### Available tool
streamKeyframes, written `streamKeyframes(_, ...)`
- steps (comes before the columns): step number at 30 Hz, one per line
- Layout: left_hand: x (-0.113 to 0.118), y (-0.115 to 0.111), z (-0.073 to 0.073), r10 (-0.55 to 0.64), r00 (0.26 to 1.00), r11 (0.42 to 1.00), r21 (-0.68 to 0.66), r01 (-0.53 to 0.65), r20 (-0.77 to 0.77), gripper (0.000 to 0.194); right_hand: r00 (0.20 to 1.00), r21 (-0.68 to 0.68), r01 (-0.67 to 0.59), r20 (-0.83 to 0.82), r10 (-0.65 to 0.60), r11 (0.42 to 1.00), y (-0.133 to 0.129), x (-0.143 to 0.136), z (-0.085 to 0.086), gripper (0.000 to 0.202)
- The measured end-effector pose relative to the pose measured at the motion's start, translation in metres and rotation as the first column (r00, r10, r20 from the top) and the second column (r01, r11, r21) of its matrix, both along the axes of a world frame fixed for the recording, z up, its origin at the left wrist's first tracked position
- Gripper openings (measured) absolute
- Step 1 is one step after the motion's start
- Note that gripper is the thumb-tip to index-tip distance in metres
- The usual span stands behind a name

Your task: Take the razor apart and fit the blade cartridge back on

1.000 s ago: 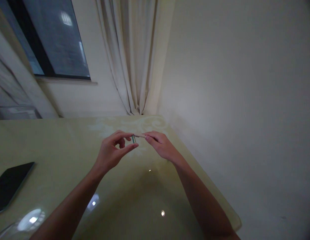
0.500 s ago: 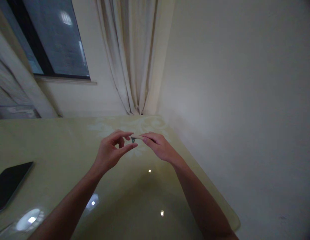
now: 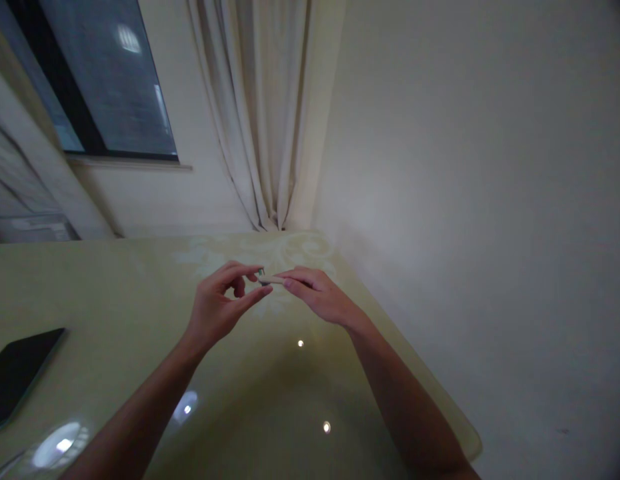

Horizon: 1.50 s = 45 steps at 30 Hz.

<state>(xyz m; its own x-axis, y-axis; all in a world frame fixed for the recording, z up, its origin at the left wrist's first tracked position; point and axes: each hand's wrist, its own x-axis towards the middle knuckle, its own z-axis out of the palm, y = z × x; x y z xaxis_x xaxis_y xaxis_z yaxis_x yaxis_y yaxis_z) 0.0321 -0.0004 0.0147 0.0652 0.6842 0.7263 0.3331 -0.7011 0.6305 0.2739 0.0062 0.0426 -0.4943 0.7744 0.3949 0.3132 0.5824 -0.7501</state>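
Observation:
Above the table, my right hand (image 3: 317,292) is closed, thumb and fingers pinching a thin beige stick-like object (image 3: 276,280). Its left end carries a small grey-green piece (image 3: 261,273) that sticks upward, too small for me to name. My left hand (image 3: 223,297) has its thumb and index fingertip on either side of that end, the index at the top and the thumb just below. Whether both fingertips press on it is hard to make out. The other left fingers are curled. My right fingers hide the rest of the object.
The glossy pale-green table (image 3: 250,373) reflects several lights. A dark flat tablet-like device (image 3: 23,373) lies at its left. A plain wall (image 3: 465,200) runs along the table's right edge. Curtains (image 3: 263,120) and a window (image 3: 110,80) are behind.
The beige object has turned over between my hands: its grey-green end piece pointed downward and now points upward. Both hands stay in nearly the same place.

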Motion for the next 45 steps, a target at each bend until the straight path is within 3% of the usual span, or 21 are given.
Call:
streamKeyframes(4,-0.0021,0.0004,-0.0012,0.011,1.000,1.000,0.023,-0.011,-0.009,0.029,0.999,0.001,0.043,0.027,-0.043,0.999,0.0012,0.0015,-0.0007,0.031)
streamKeyframes(17,-0.0001,-0.0016,0.0012,0.006,1.000,0.999,0.043,-0.006,-0.007,0.030,0.999,-0.025,-0.034,0.021,0.034,0.999,-0.0005,0.0041,0.0032,0.032)
streamKeyframes(21,0.0008,-0.0026,0.0013,-0.004,1.000,0.999,0.034,0.004,-0.010,0.028,0.999,0.005,0.026,0.033,-0.026,1.000,-0.0009,0.0036,0.0029,0.032)
streamKeyframes(26,0.0025,-0.0040,0.0016,-0.005,1.000,0.999,0.040,0.005,-0.018,0.032,1.000,-0.007,-0.006,0.016,0.006,1.000,-0.0031,0.0019,0.0045,0.033)
streamKeyframes(45,0.0037,-0.0040,-0.0011,-0.040,0.999,0.999,0.009,0.040,0.024,0.030,0.994,0.048,0.086,0.066,-0.089,0.995,-0.0026,0.0031,0.0051,0.033)
